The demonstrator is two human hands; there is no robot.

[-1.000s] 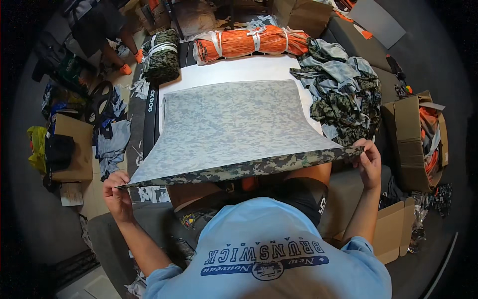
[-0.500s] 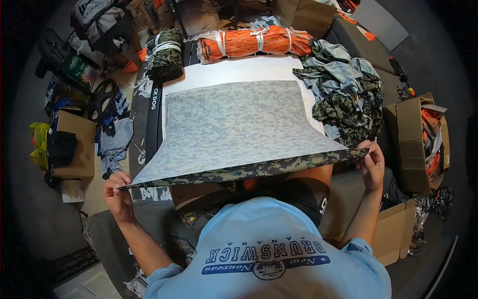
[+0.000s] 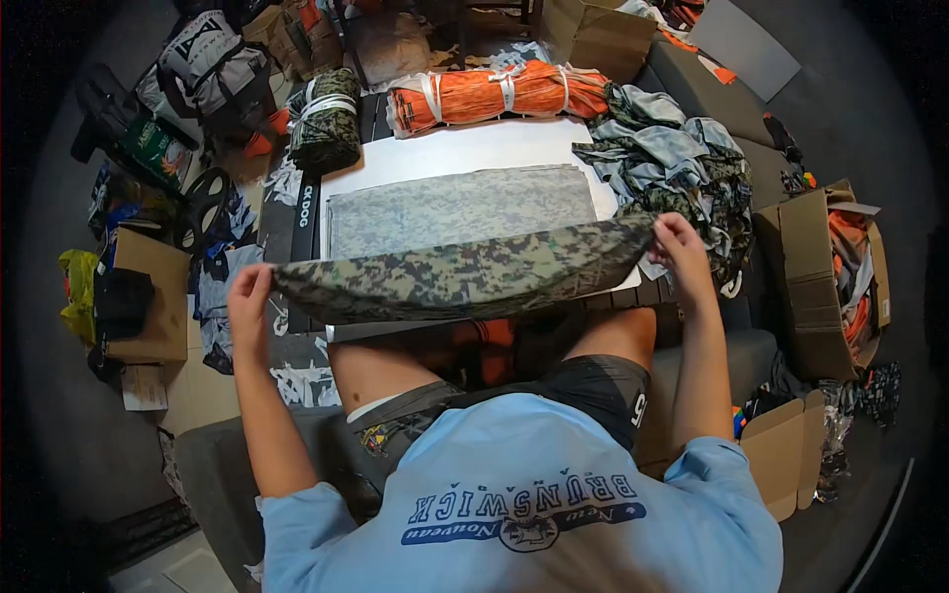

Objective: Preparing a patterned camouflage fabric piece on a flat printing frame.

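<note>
A camouflage fabric sheet [image 3: 465, 269] is stretched between my two hands, its darker printed face showing and its middle sagging. My left hand [image 3: 249, 296] pinches its left corner, and my right hand [image 3: 680, 247] pinches its right corner. Beneath and beyond it lies a flat stack of paler camouflage fabric [image 3: 465, 203], its near part hidden by the held sheet. The stack rests on a white board [image 3: 554, 138] on the dark table. Close to my right hand is a loose heap of camouflage and grey fabric [image 3: 682, 163].
A tied camouflage bundle [image 3: 326, 124] and a tied orange bundle [image 3: 504, 96] lie along the table's far side. An open carton [image 3: 816, 287] with orange fabric stands at right, another carton [image 3: 153, 287] at left. Grey seating [image 3: 237, 465] surrounds my legs.
Both hands have moved away from my body and slightly inward, carrying the sheet's near edge forward over the stack. Much more of its darker printed face shows now.
</note>
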